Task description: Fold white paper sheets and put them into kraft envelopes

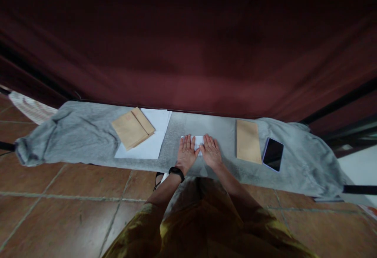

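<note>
A small folded white sheet of paper [199, 141] lies on the grey cloth in front of me. My left hand [187, 152] rests flat on its left part, fingers stretched out and pointing away from me. On its right part lies my right hand [211, 152], also flat with the fingers extended. The two thumbs come close together over the paper. Much of the sheet is hidden beneath both hands. A black watch [176, 173] is on my left wrist.
Brown envelopes [129, 129] lie on white paper sheets [160, 132] to the left. To the right are another brown envelope [247, 142] and a phone [273, 154]. Grey cloth [82, 132] covers the narrow surface. A dark red panel [188, 73] stands behind it.
</note>
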Demonstrator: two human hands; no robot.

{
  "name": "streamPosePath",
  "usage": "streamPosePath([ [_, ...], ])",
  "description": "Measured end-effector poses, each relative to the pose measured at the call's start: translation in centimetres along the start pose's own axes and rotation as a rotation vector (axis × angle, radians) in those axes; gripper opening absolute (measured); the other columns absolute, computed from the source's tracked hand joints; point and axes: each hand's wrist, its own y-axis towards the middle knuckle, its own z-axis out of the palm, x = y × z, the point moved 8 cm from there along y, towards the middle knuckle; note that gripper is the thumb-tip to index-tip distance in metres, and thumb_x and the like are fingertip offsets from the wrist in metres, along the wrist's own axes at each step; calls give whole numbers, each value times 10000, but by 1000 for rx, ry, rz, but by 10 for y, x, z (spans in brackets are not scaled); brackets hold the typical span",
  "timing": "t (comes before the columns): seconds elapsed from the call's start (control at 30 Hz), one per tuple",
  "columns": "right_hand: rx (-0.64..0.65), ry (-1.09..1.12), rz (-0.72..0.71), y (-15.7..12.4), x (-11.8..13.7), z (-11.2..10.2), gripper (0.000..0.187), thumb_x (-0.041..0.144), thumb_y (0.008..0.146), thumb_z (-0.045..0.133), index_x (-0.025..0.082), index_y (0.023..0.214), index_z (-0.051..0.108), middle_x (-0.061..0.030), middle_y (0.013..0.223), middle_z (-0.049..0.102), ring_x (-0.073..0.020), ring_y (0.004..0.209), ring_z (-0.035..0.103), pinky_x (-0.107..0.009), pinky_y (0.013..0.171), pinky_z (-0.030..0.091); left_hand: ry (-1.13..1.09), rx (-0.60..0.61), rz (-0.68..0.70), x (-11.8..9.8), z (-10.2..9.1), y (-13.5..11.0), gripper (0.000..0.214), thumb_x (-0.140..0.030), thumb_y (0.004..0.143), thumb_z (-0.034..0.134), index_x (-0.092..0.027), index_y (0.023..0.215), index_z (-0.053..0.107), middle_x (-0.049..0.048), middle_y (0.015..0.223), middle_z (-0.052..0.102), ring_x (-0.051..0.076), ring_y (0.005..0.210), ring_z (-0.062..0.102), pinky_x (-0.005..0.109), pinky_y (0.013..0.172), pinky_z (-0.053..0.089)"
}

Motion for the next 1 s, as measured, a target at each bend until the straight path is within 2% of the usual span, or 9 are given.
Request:
streamPosePath([
  [0.17,-10,0,14,-2,-7,-2,595,381,1091,278,60,1585,366,-148,1656,321,-280,1532,330,-497,1262,209,-9,1,-24,4,0,-1,683,-518,1048,341,-127,1607,318,191,1681,259,327,1578,200,580,1277,163],
  [0.33,23,-1,40,-3,-12,-3,602,400,1089,281,83,1596,352,-133,1666,307,-284,1532,327,-503,1262,198,11,19,-50,12,0,-6,711,-538,1045,347,-99,1603,320,206,1685,240,330,1578,195,542,1276,191],
  [0.63,37,20,60,-2,-15,-4,581,364,1087,254,123,1608,340,-108,1666,318,-266,1534,328,-495,1269,179,19,-43,-88,35,-6,-25,691,-523,1051,293,-119,1612,308,177,1661,319,299,1562,267,541,1262,247],
  [0.83,45,7,73,-2,-16,-2,587,370,1088,270,88,1596,356,-112,1667,316,-277,1540,312,-482,1272,172,10,-95,-117,47,-16,-40,630,-447,1060,287,-143,1610,318,153,1629,397,306,1543,315,571,1249,270],
  [0.9,48,7,75,-2,-16,-2,587,372,1086,281,96,1598,352,-111,1666,320,-272,1541,311,-481,1272,173,28,-89,-90,47,-19,-45,603,-427,1058,309,-150,1591,364,146,1629,404,303,1543,317,550,1253,275],
  [1.0,47,10,73,-2,-16,-2,586,366,1082,288,95,1597,355,-120,1661,329,-273,1536,323,-490,1270,178,35,-2,63,35,-17,-50,523,-352,1061,313,-204,1545,446,100,1610,453,259,1530,350,511,1257,289],
])
